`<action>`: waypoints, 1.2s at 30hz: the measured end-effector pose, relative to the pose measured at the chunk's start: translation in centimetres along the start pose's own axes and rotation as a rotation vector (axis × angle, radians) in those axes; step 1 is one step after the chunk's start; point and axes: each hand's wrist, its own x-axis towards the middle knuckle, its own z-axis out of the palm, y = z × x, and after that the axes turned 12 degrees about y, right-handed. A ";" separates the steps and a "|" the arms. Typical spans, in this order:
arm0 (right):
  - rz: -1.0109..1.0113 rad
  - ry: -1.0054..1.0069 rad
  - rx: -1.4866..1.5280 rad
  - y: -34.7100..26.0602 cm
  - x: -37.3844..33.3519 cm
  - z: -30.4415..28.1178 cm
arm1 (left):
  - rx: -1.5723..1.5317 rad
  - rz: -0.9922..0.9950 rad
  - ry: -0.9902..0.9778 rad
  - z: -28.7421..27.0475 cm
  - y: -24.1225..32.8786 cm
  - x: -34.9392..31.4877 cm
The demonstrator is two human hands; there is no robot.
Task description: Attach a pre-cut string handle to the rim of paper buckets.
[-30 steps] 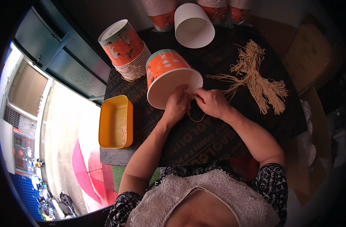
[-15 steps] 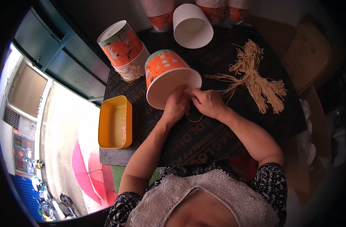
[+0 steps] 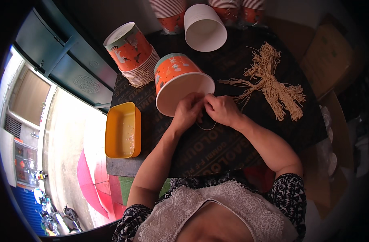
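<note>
An orange paper bucket (image 3: 177, 67) with a green-grey band and printed pictures lies tilted on its side, its white mouth toward me. At the near right part of its rim, my left hand (image 3: 187, 110) and my right hand (image 3: 222, 109) meet, both with fingers pinched closed. A thin pale cord (image 3: 207, 129) hangs in a small loop beneath them, its ends running up into the fingers. The exact grip is hidden by my knuckles. To the right lies a tied bundle of beige cords (image 3: 269, 82), some strands trailing toward my right hand.
A yellow plastic box (image 3: 137, 131) with small pale bits inside stands on the left of the dark table (image 3: 216, 155). Behind it is an upside-down bucket stack (image 3: 132, 50) with cords around it. A white-lined bucket (image 3: 205, 30) lies at the back, near more stacked buckets (image 3: 170, 20).
My left fingers have drawn back slightly from inside the bucket's mouth and now meet the right fingertips at the rim. The bucket has barely shifted.
</note>
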 end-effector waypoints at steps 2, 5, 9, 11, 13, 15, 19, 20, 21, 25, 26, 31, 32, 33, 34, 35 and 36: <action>0.019 0.005 0.025 -0.1 0.0 -0.1 | -0.048 -0.013 -0.021 -0.1 -0.4 0.1; 0.061 0.014 0.064 -0.2 0.0 -0.1 | -0.051 -0.016 -0.019 0.0 -0.4 0.1; 0.095 0.034 0.111 -0.1 0.0 0.1 | -0.056 -0.035 -0.022 0.0 -0.3 0.1; 0.106 0.029 0.104 -0.2 -0.1 0.1 | -0.063 -0.053 -0.022 0.0 -0.7 0.1; 0.116 0.025 0.097 -0.4 -0.1 0.1 | -0.069 -0.052 -0.017 0.1 -0.6 0.1; 0.102 0.009 0.092 -0.6 -0.3 0.1 | -0.075 -0.051 -0.011 0.1 -0.5 0.0; 0.066 -0.017 0.105 -0.6 -0.3 0.3 | -0.078 -0.074 -0.010 -0.1 -0.1 0.1; 0.048 -0.011 0.110 -0.4 -0.3 0.2 | -0.073 -0.080 -0.016 -0.1 0.2 0.1; 0.030 -0.005 0.114 -0.2 -0.4 0.1 | -0.073 -0.079 -0.016 -0.1 0.3 0.1; 0.001 -0.006 0.113 0.1 -0.3 0.0 | -0.105 -0.127 -0.027 -0.7 0.5 0.3; -0.005 0.001 0.119 0.1 -0.3 0.1 | -0.121 -0.146 -0.036 -0.8 0.6 0.3; -0.021 0.010 0.118 0.2 -0.3 0.1 | -0.198 -0.185 -0.052 -1.1 1.1 0.0; -0.024 0.007 0.116 0.1 -0.3 0.1 | -0.210 -0.183 -0.056 -1.1 1.1 0.0; -0.028 0.004 0.116 0.1 -0.3 0.1 | -0.210 -0.183 -0.055 -1.1 1.1 0.0; -0.028 0.004 0.116 0.1 -0.3 0.0 | -0.212 -0.184 -0.045 -1.0 1.0 0.0; -0.036 0.006 0.122 0.1 -0.3 0.0 | -0.215 -0.185 -0.036 -0.9 1.0 0.0; -0.043 0.007 0.129 0.1 -0.3 0.0 | -0.215 -0.186 -0.036 -0.8 0.9 0.0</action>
